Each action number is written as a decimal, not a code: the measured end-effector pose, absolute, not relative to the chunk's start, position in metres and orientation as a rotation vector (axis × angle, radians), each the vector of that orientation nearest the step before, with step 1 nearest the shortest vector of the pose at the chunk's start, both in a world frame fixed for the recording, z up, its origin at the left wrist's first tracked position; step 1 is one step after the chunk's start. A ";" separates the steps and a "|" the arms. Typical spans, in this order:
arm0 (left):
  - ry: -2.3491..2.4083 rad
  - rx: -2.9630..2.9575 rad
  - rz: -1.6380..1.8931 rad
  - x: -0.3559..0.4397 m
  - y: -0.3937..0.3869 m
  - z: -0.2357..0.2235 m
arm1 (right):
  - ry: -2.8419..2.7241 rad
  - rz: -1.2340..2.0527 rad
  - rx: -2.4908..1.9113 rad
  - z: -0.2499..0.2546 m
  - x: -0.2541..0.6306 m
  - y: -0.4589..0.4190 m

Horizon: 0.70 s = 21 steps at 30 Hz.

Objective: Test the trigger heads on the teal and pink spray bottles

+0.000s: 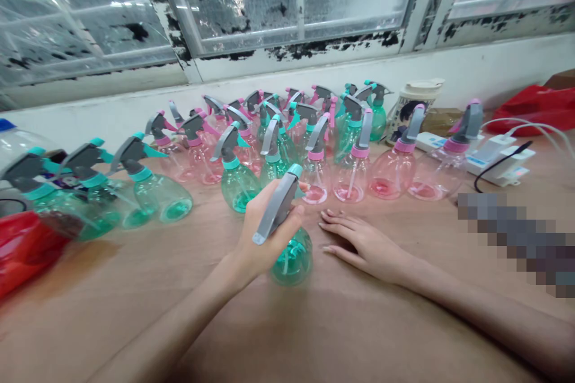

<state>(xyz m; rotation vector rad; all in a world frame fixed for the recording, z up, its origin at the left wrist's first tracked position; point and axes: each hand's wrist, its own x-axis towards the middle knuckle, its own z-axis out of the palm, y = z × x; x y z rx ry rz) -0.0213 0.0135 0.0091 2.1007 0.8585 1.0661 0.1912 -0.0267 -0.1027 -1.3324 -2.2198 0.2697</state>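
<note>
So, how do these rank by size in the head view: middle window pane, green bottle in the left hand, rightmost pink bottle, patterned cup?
1. Middle window pane
2. Green bottle and rightmost pink bottle: unsure; the left hand partly covers the green one
3. Patterned cup

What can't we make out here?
All head view:
- Held green bottle: neck hidden by left hand.
- Rear bottles: bodies mostly blocked by nearer bottles.
- Red plastic at left: cut off by left edge.
- Pixelated patch at right: contents masked.
</note>
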 end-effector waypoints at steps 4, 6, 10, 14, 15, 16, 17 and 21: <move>0.887 2.111 1.062 -0.023 0.007 0.009 | -2.228 0.268 -1.331 -0.104 0.192 -0.026; 0.882 2.103 1.050 -0.024 0.002 0.009 | -2.221 0.264 -1.322 -0.105 0.192 -0.026; 0.926 2.107 1.062 -0.029 -0.008 0.006 | -2.231 0.245 -1.308 -0.106 0.193 -0.025; 0.899 2.089 1.078 -0.033 -0.014 0.002 | -2.259 0.227 -1.316 -0.105 0.194 -0.023; 0.894 2.090 1.092 -0.033 -0.014 0.001 | -2.263 0.225 -1.316 -0.105 0.194 -0.023; 0.898 2.093 1.109 -0.033 -0.015 0.000 | -2.264 0.224 -1.314 -0.105 0.193 -0.023; 0.908 2.098 1.121 -0.033 -0.017 0.000 | -2.261 0.222 -1.312 -0.106 0.193 -0.022; 0.935 2.063 1.126 -0.032 -0.022 -0.001 | -2.241 0.199 -1.324 -0.111 0.191 -0.022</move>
